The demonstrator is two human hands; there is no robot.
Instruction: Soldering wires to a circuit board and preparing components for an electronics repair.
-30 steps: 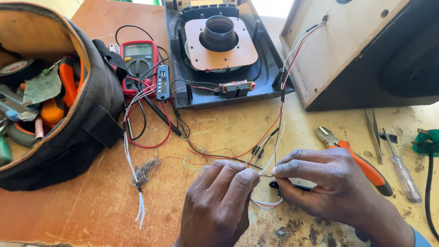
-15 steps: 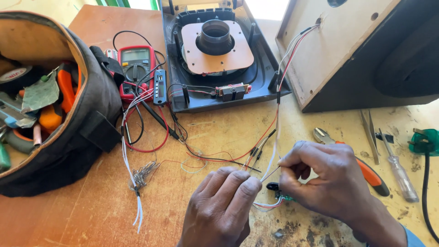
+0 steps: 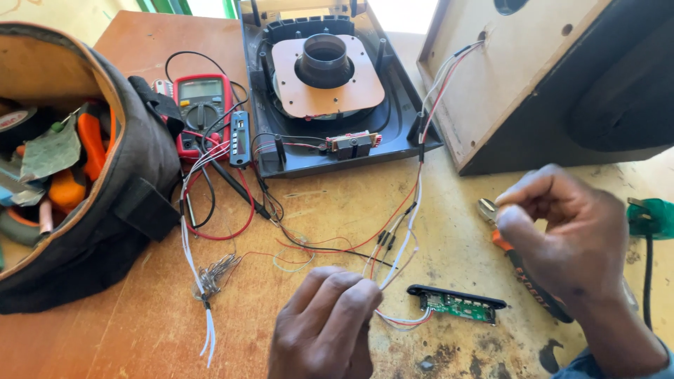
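Observation:
My left hand (image 3: 326,326) is low in the middle of the head view and pinches thin white and red wires (image 3: 404,231) between thumb and fingers. These wires run up to the wooden speaker box (image 3: 519,77). A small green circuit board with a black faceplate (image 3: 458,303) lies just right of that hand, joined to it by short wires. My right hand (image 3: 562,235) is raised at the right with its fingertips closed together, nothing visible in them. It hovers over orange-handled pliers (image 3: 523,274) lying on the table.
A black speaker back panel with a port tube (image 3: 323,67) lies at the top middle. A red multimeter (image 3: 200,112) with leads sits left of it. An open tool bag (image 3: 112,189) fills the left side. A green plug (image 3: 649,217) lies at the far right.
My right hand let go of the wires and moved right and up, over the pliers. The left hand still holds the wires. The circuit board is now uncovered.

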